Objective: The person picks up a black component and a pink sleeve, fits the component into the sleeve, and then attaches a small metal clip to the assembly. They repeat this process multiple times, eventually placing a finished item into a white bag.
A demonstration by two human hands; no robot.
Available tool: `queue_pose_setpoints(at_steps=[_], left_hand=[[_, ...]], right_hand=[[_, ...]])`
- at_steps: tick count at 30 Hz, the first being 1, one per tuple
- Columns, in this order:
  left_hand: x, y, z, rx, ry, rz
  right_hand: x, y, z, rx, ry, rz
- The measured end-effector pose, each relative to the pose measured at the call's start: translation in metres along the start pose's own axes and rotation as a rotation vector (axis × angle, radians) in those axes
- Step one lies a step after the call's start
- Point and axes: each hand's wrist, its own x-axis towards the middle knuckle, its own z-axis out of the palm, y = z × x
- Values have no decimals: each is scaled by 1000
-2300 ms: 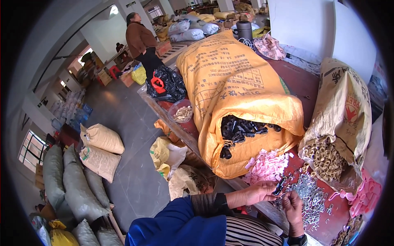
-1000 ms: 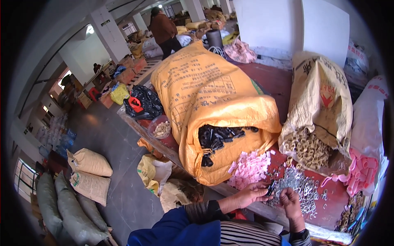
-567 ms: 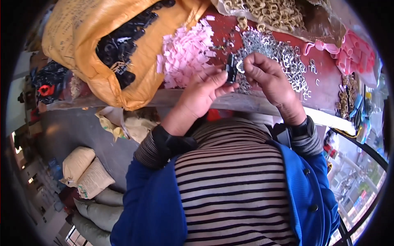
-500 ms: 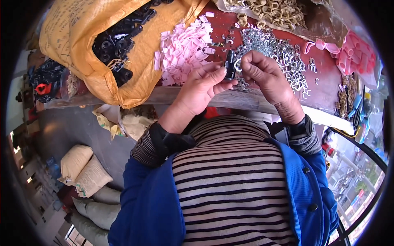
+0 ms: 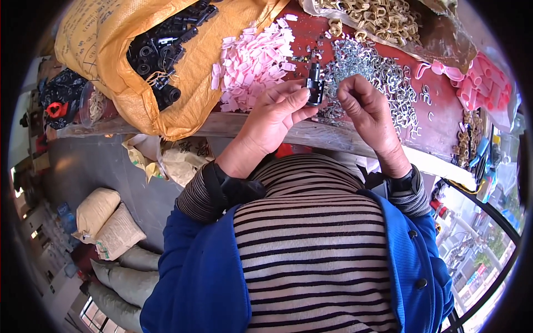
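Between the thumb and fingers of my left hand is a black plastic cylindrical fitting, upright, its narrower end pointing away from me. My right hand is a little to the right of the fitting, not touching it. Its thumb and fingers are curled together, and whatever they may pinch is hidden. Just beyond both hands spreads a pile of small silvery metal hooks and clips. Left of it lies a heap of pale pink plastic pieces.
An orange woven sack at the left holds more black fittings. Brass-coloured buckles lie on a sheet at the back, pink tubes at the right. The red table's wooden front edge runs below my hands. Filled sacks stand on the floor.
My right hand has drawn slightly right, away from the fitting. The silvery hook seen beside the fitting is no longer visible there. The fitting has turned a little in my left hand.
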Motion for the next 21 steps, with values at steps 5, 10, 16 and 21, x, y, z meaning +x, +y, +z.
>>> queue_pose_setpoints(at_steps=[5,10,16,21], left_hand=[[-2,-1,2,-37,-28,60],[-4,3,4,-54,-49,57],[-6,4,1,-45,-110,-7],[-7,7,0,-70,-91,-72]], right_hand=[[0,1,3,-99,-34,-56],[0,-2,2,310,-81,65],[1,-1,6,240,-58,-77],[-1,-2,2,127,-35,-83]])
